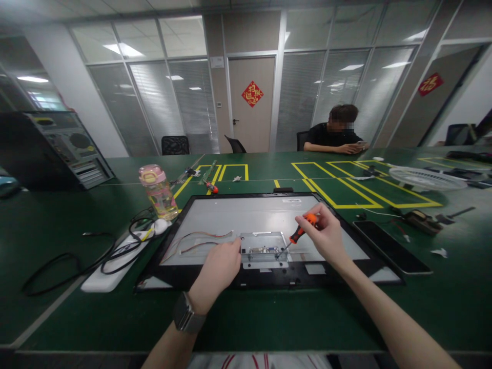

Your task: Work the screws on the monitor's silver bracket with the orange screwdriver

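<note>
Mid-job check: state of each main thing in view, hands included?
Grey, black-framed display panel: flat on the green table.
Silver rectangular metal bracket: lying on the panel.
Orange-and-black screwdriver: tilted, tip down at the bracket.
Right bare hand: closed around the screwdriver.
Left bare hand: fingers at the bracket's left edge.
Clear bottle with pink lid: upright, lid on.
Black rectangular phone-like device: flat, screen dark.
Pale wooden door: shut.

The one view looks from the wearer's head, forward and down over the tabletop [115, 323], whose near edge runs low across it. The screen [249, 215] lies close in front, centred, seen from above at a slant. Farther off, the wide view takes in the door [251, 118] and glass walls [192, 102], with the ceiling [126, 7] along the top.
</note>
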`<state>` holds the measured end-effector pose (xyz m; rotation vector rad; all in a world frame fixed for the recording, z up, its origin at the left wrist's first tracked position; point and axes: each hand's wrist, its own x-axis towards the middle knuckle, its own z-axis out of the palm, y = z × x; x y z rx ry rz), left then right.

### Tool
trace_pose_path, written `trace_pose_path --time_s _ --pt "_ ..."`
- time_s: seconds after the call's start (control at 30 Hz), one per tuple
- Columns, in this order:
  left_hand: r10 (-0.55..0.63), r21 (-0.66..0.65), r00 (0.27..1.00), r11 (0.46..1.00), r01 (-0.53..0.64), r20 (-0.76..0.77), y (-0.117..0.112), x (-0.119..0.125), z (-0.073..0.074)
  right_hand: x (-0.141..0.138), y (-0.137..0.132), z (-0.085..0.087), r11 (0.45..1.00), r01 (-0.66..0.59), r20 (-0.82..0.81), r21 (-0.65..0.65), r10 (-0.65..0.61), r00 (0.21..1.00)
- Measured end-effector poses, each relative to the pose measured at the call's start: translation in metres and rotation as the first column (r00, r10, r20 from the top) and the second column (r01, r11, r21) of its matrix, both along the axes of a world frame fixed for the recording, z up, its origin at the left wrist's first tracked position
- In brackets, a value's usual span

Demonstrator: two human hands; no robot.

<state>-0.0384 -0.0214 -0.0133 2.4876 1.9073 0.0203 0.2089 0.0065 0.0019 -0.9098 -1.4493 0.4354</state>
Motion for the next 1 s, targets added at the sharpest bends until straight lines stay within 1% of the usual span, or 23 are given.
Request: trace_pose_path --time_s 0.1,0.17,0.23,0.3,0.37,0.47,0.53,0.6,0.67,0.73,0.83,0.9,1.0 --pt "0.004 -0.005 1.000 1.000 -0.004 -0.002 0.0003 0.0009 -0.0002 0.0007 0.0010 -0.0012 0.998 0.044 0.070 0.044 -0.047 0.996" --pt "0.007 -0.009 1.000 1.000 -0.008 -0.008 0.0006 0.0013 -0.0004 0.0021 0.0008 -0.0014 0.996 0.041 0.120 0.078 -0.050 0.992" --pt "0.012 -0.016 1.000 1.000 -0.013 -0.014 0.0009 0.0015 -0.0006 0.0040 0.0004 -0.0018 0.995 -0.010 0.143 0.099 -0.004 0.990" --pt "0.014 -0.019 1.000 1.000 -0.014 -0.016 0.0011 0.0013 -0.0008 0.0059 -0.0002 -0.0023 0.992 -0.065 0.131 0.111 0.050 0.990" --pt "0.013 -0.016 1.000 1.000 -0.014 -0.013 0.0012 0.0010 -0.0011 0.0072 -0.0015 -0.0018 0.988 -0.081 0.125 0.130 0.065 0.990" --pt "0.009 -0.006 1.000 1.000 -0.009 -0.004 0.0014 0.0003 -0.0019 0.0068 -0.0046 0.0014 0.986 -0.042 0.167 0.163 0.014 0.986" --pt "0.007 -0.003 1.000 1.000 -0.007 0.001 0.0016 -0.0001 -0.0024 0.0049 -0.0066 0.0040 0.988 -0.012 0.199 0.156 -0.019 0.980" --pt "0.007 -0.006 1.000 1.000 -0.007 0.002 0.0018 -0.0003 -0.0026 0.0026 -0.0071 0.0050 0.992 0.019 0.189 0.121 -0.041 0.981" --pt "0.010 -0.010 1.000 1.000 -0.010 -0.003 0.0019 -0.0002 -0.0023 0.0009 -0.0059 0.0039 0.995 0.044 0.138 0.094 -0.057 0.989" --pt "0.012 -0.011 1.000 1.000 -0.012 -0.007 0.0016 0.0002 -0.0015 0.0002 -0.0039 0.0014 0.994 0.060 0.095 0.095 -0.069 0.993" --pt "0.010 -0.010 1.000 1.000 -0.011 -0.008 0.0009 0.0009 0.0000 0.0002 -0.0017 -0.0019 0.991 0.071 0.088 0.110 -0.081 0.993" --pt "0.010 -0.015 1.000 1.000 -0.010 -0.014 0.0008 0.0013 0.0005 0.0007 -0.0014 -0.0028 0.990 0.060 0.113 0.125 -0.074 0.991" --pt "0.012 -0.021 1.000 1.000 -0.012 -0.022 0.0010 0.0015 0.0005 0.0019 -0.0020 -0.0020 0.987 -0.008 0.162 0.159 -0.018 0.987"
